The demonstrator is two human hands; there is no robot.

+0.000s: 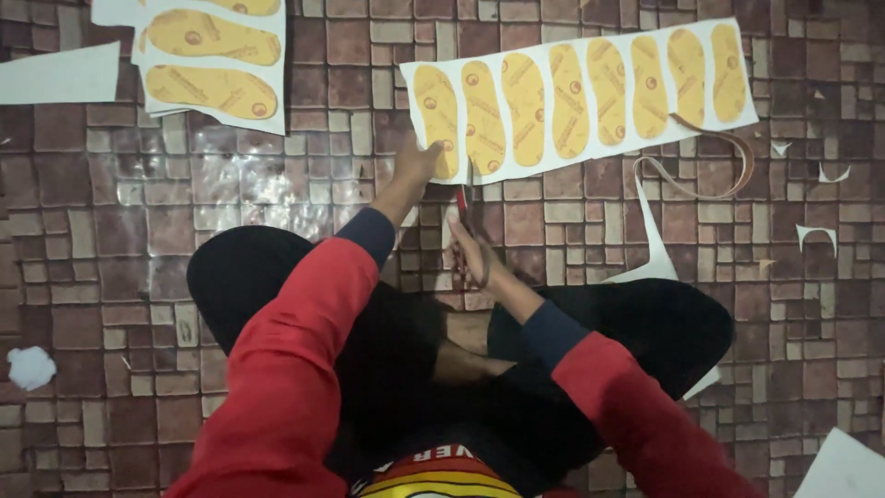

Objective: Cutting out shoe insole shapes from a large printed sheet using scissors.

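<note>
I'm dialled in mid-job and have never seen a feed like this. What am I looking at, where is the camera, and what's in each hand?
There is no machine here: this is one picture from a camera worn on a person's head, looking down at their own arms in red sleeves and crossed legs in black trousers.

They sit on a brown brick-patterned floor. In front of them lies a long white sheet printed with a row of yellow insole shapes. The left hand presses on the sheet's near-left end. The right hand holds red-handled scissors, their blades pointing up at the sheet's lower edge.

A second white sheet with yellow insole shapes lies at the top left. White paper offcuts and a curled brown strip lie to the right, and a white crumpled wad at the far left.
</note>
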